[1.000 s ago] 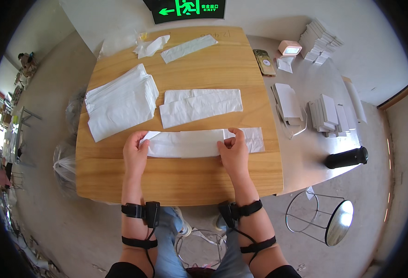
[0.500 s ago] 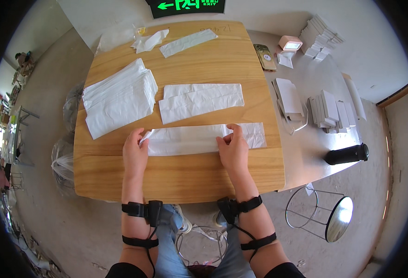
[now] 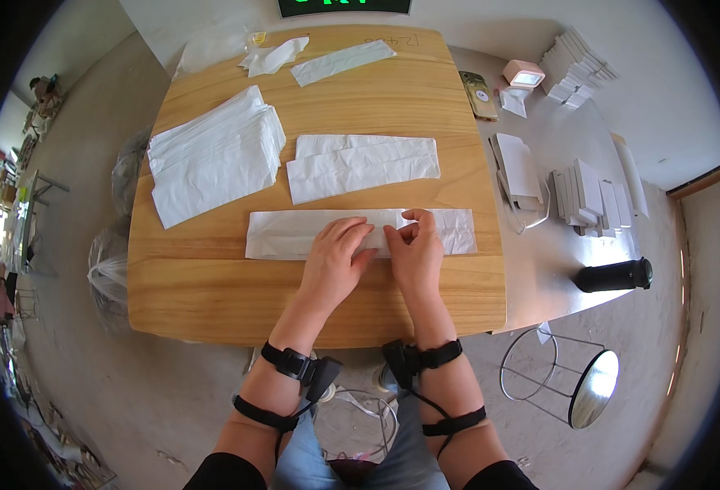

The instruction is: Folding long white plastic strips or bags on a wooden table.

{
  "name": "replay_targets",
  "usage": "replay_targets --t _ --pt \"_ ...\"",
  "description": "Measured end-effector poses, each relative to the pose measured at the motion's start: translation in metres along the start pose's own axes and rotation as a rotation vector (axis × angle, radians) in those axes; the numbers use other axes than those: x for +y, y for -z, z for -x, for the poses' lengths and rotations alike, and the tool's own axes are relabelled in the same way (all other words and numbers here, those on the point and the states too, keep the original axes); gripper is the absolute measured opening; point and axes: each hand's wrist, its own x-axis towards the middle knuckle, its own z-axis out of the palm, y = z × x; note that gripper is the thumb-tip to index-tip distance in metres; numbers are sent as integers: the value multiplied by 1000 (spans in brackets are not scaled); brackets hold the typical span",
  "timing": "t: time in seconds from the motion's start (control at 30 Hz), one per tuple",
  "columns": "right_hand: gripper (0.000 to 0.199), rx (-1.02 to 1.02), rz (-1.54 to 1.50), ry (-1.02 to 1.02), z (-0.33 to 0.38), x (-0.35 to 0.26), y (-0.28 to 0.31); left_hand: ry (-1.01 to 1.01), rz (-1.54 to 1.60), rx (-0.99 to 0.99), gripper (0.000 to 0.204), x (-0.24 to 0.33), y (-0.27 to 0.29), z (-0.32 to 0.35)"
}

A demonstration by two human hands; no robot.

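A long white paper bag [image 3: 282,234] lies flat across the near part of the wooden table [image 3: 213,290]. My left hand [image 3: 335,261] rests palm down on its middle, fingers spread. My right hand [image 3: 413,249] is right beside it, pinching the folded top edge of the bag with thumb and fingers. Beyond the long bag lie two folded white bags [image 3: 364,166], overlapping. A thick stack of white bags [image 3: 213,155] sits at the left of the table.
Crumpled paper [image 3: 274,55] and a loose white strip [image 3: 342,61] lie at the table's far edge. A grey side table [image 3: 539,269] on the right carries small white boxes [image 3: 587,196], a phone [image 3: 480,83] and a black cylinder [image 3: 613,276]. A wire stool [image 3: 568,384] stands at lower right.
My left hand has slid right from the bag's left end to its middle, next to my right hand. The bag now lies flatter, its left end uncovered.
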Motion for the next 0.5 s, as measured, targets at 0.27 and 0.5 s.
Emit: replay_targets --t 0.27,0.5 --pt "31 -6 -8 -7 1 -1 8 266 281 265 5 -10 0 -3" --pt "31 -6 70 14 -1 6 10 644 830 900 15 -62 60 4"
